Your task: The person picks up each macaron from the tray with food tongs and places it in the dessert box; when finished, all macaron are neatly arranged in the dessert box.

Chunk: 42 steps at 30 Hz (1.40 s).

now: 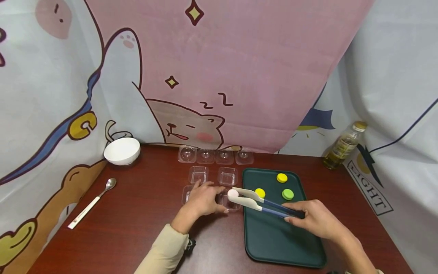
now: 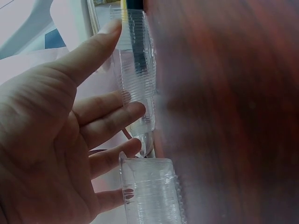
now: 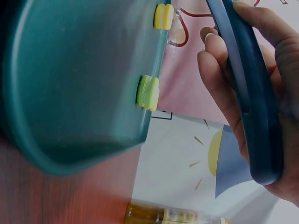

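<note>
My right hand (image 1: 318,219) grips blue-handled tongs (image 1: 273,212) by their handles, over the green tray (image 1: 280,243). Between the white tips sits a pale pink macaron (image 1: 233,195), above a clear plastic box (image 1: 232,206) left of the tray. My left hand (image 1: 203,199) lies beside that box with fingers spread. In the left wrist view, its fingertips are at the walls of a clear box (image 2: 135,70); firm contact is hard to tell. On the tray are two yellow macarons, one far (image 1: 282,177) and one near the tongs (image 1: 260,193), and a green macaron (image 1: 288,194).
Two clear boxes (image 1: 198,175) (image 1: 227,176) stand behind my left hand, another (image 1: 186,193) partly beneath it. Clear domed lids (image 1: 224,156) line the back edge. A white bowl (image 1: 122,151) and spoon (image 1: 92,203) are left; an oil bottle (image 1: 342,146) stands back right.
</note>
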Each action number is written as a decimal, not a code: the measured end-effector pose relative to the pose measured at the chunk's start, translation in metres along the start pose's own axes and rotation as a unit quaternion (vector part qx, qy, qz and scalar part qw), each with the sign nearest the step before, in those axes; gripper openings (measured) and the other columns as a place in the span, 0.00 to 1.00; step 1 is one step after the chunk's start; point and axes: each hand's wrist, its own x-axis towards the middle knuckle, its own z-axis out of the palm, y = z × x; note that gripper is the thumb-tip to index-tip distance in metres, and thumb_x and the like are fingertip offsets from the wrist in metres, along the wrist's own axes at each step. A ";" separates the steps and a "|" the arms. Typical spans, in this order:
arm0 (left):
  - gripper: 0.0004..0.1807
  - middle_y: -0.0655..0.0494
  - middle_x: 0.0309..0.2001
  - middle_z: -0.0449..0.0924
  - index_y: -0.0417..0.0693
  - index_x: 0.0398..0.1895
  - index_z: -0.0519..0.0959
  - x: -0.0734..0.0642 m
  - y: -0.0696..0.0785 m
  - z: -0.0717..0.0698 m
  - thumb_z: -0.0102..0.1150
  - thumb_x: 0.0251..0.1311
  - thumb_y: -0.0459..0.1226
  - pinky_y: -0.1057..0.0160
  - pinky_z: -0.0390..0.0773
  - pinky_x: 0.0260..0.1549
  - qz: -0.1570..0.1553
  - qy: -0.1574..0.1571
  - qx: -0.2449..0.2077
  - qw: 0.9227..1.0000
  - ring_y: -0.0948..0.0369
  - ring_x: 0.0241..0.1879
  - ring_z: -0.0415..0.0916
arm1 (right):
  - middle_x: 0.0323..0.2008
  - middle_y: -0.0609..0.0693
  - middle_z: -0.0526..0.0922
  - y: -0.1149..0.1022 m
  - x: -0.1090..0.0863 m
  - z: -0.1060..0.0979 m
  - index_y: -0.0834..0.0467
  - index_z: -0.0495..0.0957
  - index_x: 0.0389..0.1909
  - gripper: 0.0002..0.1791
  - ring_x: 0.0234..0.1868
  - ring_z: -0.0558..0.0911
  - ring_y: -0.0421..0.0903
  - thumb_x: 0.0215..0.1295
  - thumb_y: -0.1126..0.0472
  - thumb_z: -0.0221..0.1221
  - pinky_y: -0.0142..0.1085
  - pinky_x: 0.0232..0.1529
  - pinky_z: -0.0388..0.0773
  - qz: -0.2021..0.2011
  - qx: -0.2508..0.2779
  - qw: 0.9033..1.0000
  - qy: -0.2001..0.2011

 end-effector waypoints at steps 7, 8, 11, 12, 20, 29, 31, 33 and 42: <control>0.44 0.62 0.61 0.83 0.60 0.66 0.78 -0.001 0.001 0.001 0.75 0.43 0.64 0.35 0.55 0.73 0.008 0.004 0.000 1.000 0.51 0.69 0.71 | 0.29 0.34 0.81 0.001 0.002 0.007 0.49 0.86 0.54 0.21 0.19 0.68 0.28 0.64 0.45 0.68 0.26 0.19 0.67 -0.030 0.005 1.000 -0.003; 0.44 0.62 0.61 0.83 0.60 0.66 0.78 -0.001 0.001 0.001 0.75 0.43 0.64 0.35 0.55 0.73 0.009 0.004 -0.001 1.000 0.51 0.69 0.71 | 0.29 0.34 0.82 0.002 0.003 0.007 0.49 0.86 0.54 0.21 0.19 0.68 0.28 0.64 0.45 0.68 0.26 0.19 0.67 -0.033 0.005 0.999 -0.003; 0.44 0.62 0.62 0.82 0.60 0.67 0.78 -0.001 0.001 0.001 0.75 0.44 0.64 0.35 0.55 0.74 0.011 0.002 -0.002 1.000 0.51 0.70 0.71 | 0.31 0.35 0.83 0.003 0.003 0.009 0.49 0.86 0.54 0.21 0.20 0.69 0.28 0.64 0.45 0.68 0.25 0.19 0.68 -0.038 0.003 0.999 -0.004; 0.44 0.62 0.62 0.82 0.60 0.67 0.78 -0.002 0.001 0.001 0.75 0.44 0.64 0.35 0.55 0.73 0.012 0.002 -0.002 1.000 0.51 0.70 0.71 | 0.32 0.35 0.83 0.003 0.003 0.009 0.49 0.86 0.54 0.21 0.20 0.69 0.27 0.64 0.46 0.68 0.25 0.20 0.68 -0.039 0.001 0.999 -0.004; 0.44 0.62 0.61 0.83 0.60 0.67 0.78 -0.002 0.001 0.001 0.74 0.44 0.64 0.35 0.54 0.74 0.009 0.005 -0.005 1.000 0.51 0.70 0.71 | 0.36 0.38 0.86 0.002 0.004 0.009 0.48 0.86 0.54 0.21 0.22 0.70 0.27 0.62 0.46 0.69 0.25 0.21 0.69 -0.045 -0.025 0.999 0.005; 0.44 0.62 0.60 0.83 0.60 0.67 0.78 -0.001 0.000 0.001 0.75 0.44 0.63 0.34 0.53 0.74 0.008 0.005 -0.009 1.000 0.51 0.69 0.71 | 0.36 0.38 0.86 0.000 0.006 0.009 0.48 0.87 0.53 0.20 0.22 0.69 0.27 0.61 0.47 0.71 0.25 0.21 0.68 -0.052 -0.041 0.998 0.014; 0.44 0.62 0.60 0.83 0.60 0.67 0.78 -0.001 0.000 0.001 0.75 0.44 0.64 0.34 0.53 0.74 0.008 0.006 -0.009 1.000 0.52 0.69 0.71 | 0.36 0.38 0.86 -0.001 0.006 0.009 0.48 0.86 0.53 0.20 0.22 0.69 0.27 0.61 0.47 0.71 0.25 0.21 0.68 -0.051 -0.042 0.998 0.014; 0.44 0.62 0.60 0.84 0.60 0.67 0.78 0.000 -0.001 0.001 0.75 0.44 0.64 0.34 0.53 0.74 0.007 0.005 -0.009 1.000 0.52 0.69 0.71 | 0.36 0.38 0.86 -0.001 0.005 0.009 0.48 0.86 0.53 0.20 0.22 0.69 0.27 0.61 0.47 0.71 0.25 0.21 0.68 -0.049 -0.042 0.998 0.013; 0.45 0.62 0.61 0.83 0.60 0.67 0.77 0.000 0.000 0.000 0.74 0.44 0.64 0.34 0.51 0.75 0.004 0.001 -0.005 1.000 0.52 0.70 0.70 | 0.35 0.37 0.85 -0.002 0.006 0.008 0.48 0.86 0.53 0.20 0.23 0.70 0.27 0.61 0.48 0.71 0.25 0.21 0.69 -0.035 -0.044 0.998 0.006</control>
